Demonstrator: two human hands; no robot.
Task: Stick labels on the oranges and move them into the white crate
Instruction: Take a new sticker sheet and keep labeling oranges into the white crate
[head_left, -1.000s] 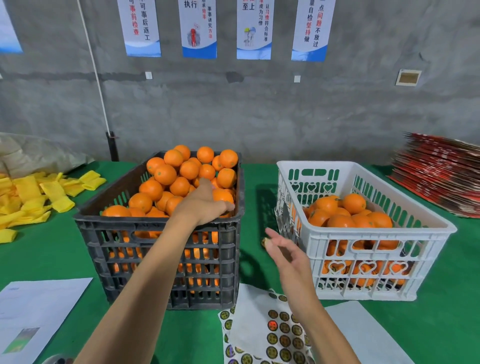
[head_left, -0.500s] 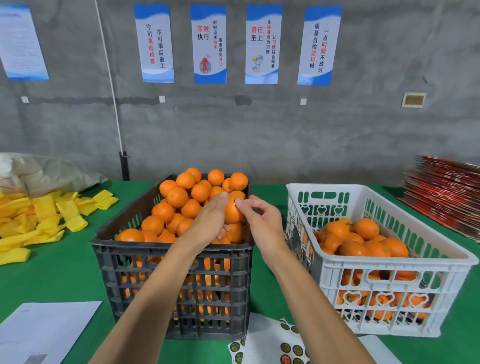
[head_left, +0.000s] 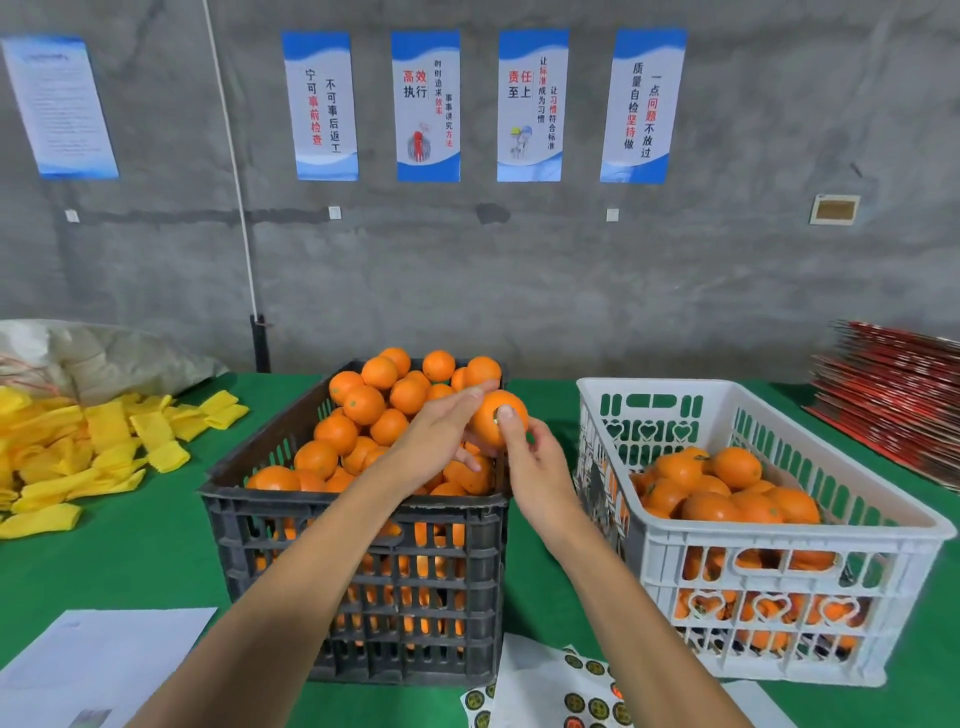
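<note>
My left hand (head_left: 434, 444) holds one orange (head_left: 491, 415) above the right side of the black crate (head_left: 358, 566), which is heaped with oranges (head_left: 374, 405). My right hand (head_left: 535, 462) presses its thumb onto the front of that orange, with a small label under the thumb tip. The white crate (head_left: 779, 525) stands to the right, partly filled with oranges (head_left: 722, 493). A sheet of round labels (head_left: 576, 704) lies at the near edge between the two crates.
Yellow foam sleeves (head_left: 78, 452) are piled at the left beside a grey sack (head_left: 93, 353). A white paper (head_left: 88, 665) lies at the near left. A stack of red cartons (head_left: 898, 395) sits at the far right. Green cloth (head_left: 130, 540) covers the table.
My left hand lifted an orange out of the black crate. My right hand rose from the label sheet and brought its thumb with a label onto that orange.
</note>
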